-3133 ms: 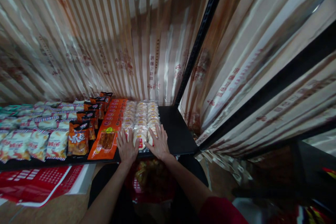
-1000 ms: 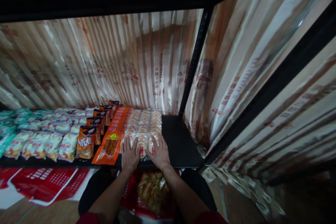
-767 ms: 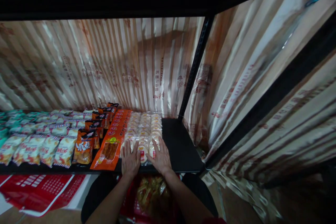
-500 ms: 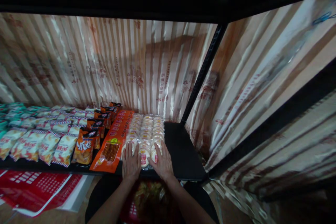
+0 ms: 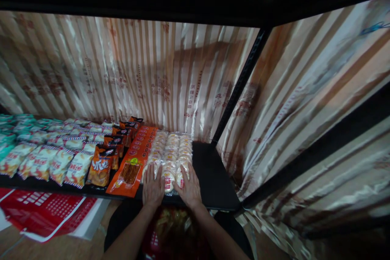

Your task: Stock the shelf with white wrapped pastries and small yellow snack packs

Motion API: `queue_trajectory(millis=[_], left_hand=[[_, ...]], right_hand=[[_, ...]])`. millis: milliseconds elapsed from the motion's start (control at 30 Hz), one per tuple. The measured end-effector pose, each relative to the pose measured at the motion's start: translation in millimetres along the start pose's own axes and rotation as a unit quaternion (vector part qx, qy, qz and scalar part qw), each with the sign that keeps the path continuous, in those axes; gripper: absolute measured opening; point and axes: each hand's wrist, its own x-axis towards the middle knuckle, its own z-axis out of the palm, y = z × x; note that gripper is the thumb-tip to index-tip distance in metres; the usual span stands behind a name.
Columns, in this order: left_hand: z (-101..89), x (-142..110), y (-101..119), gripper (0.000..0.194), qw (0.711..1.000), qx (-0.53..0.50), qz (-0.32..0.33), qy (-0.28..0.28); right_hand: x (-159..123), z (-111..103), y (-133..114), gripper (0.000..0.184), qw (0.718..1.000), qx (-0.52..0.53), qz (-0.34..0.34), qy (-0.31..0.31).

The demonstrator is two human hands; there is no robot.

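Observation:
Rows of round white crackers in clear wrappers (image 5: pixel 171 152) lie at the right part of the black shelf (image 5: pixel 210 174). My left hand (image 5: pixel 153 186) rests flat on the front of the left row, fingers stretched forward. On the right row lies my right hand (image 5: pixel 189 187), its fingers spread and its thumb turned inward. Between the hands the front pack of the middle row shows its red label. Left of the crackers is a flat orange packet (image 5: pixel 132 166) with brown sticks pictured on it. The surfaces under my palms are hidden.
Orange snack bags (image 5: pixel 99 165), white snack bags (image 5: pixel 57 165) and green packets (image 5: pixel 7 140) line the shelf to the left. A red basket (image 5: pixel 39 211) stands below. A black upright post (image 5: pixel 237 89) rises at the back right corner, before striped sheeting (image 5: pixel 146 65).
The view has shifted slightly, so the shelf goods at left appear a little further right and higher. Both hands stay on the wrapped crackers in nearly the same pose.

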Motion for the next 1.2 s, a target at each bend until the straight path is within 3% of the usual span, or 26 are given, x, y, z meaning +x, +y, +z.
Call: queue_trajectory(millis=[433,1200], left_hand=[[8.3,-2.7,-2.0,0.047,0.999,0.024,0.014,0.022],[1.2,-2.4,-0.2,0.047,0.998,0.054,0.011,-0.003]], right_hand=[[-1.2,-2.7,-0.5,0.069,0.999,0.019,0.022,-0.017],[-0.5,4.2,3.8,0.068,1.0,0.026,0.006,-0.005]])
